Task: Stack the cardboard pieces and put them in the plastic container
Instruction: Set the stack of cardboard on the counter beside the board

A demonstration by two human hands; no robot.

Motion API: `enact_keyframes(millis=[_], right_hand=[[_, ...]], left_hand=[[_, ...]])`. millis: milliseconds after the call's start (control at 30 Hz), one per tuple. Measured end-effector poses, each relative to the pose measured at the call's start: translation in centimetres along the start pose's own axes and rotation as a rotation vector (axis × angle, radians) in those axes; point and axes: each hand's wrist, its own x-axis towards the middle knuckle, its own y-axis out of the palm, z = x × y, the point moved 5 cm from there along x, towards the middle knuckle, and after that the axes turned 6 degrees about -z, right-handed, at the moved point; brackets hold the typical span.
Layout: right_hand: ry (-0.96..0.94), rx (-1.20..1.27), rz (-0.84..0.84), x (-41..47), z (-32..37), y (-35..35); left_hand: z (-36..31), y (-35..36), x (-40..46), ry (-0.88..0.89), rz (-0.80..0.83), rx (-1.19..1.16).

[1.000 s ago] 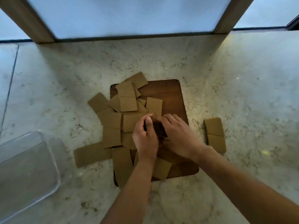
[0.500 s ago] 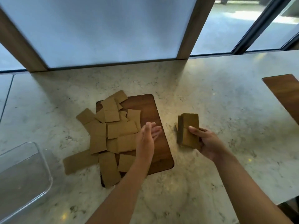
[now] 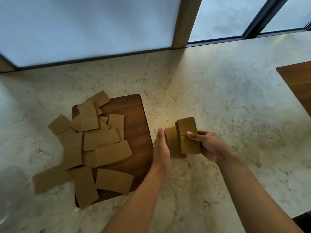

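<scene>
Tan cardboard pieces (image 3: 107, 152), dk brown wooden board (image 3: 134, 130), beige speckled counter (image 3: 218, 91).

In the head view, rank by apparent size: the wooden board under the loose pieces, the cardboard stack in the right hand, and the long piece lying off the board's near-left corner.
1. Wooden board, clearly largest.
2. Long piece and cardboard stack: similar; the stack is held edge-on, so unranked.
</scene>
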Motion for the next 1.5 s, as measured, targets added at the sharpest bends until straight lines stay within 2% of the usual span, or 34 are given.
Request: enact_keyframes(millis=[200,367,533,933,1167,1233,1333,1433,1500], right_hand=[[0.002,-0.051,-0.040,0.5,-0.4,0.5],[-0.130,-0.230,-0.172,-0.4,0.1,1.5],[-0.173,-0.343,-0.306,-1.8,0.1,2.7],[-0.136,-0.295,-0.344,-3.1,-0.5,4.6],[-0.115,-0.265,-0.343,-3.1,-0.5,3.9],[-0.113,-0.250,-0.370,-3.3,-0.6,3.4],[-0.084,-0.209,-0.503,-4.1,-1.4,2.1],[0.057,-0.046,-0.597,-5.4,-4.3,1.0],[0.170,0.083,-0.586,-6.2,-6.7,1.1]], left_hand=[[0.7,1.1,-0.1,0.029,-0.049,-0.032],[0.3,1.8,-0.7,0.057,-0.066,-0.018],[0.4,1.8,-1.3,0.045,-0.031,-0.062],[1.1,2.5,-0.8,-0.015,0.006,-0.169],[0.7,2.3,-0.8,-0.001,0.008,-0.137],[0.3,1.8,-0.8,0.021,0.009,-0.110],[-1.1,0.5,-0.6,0.128,-0.024,0.043],[-4.3,-0.4,1.6,0.268,-0.064,0.196],[-6.8,0.5,4.0,0.307,-0.032,0.329]])
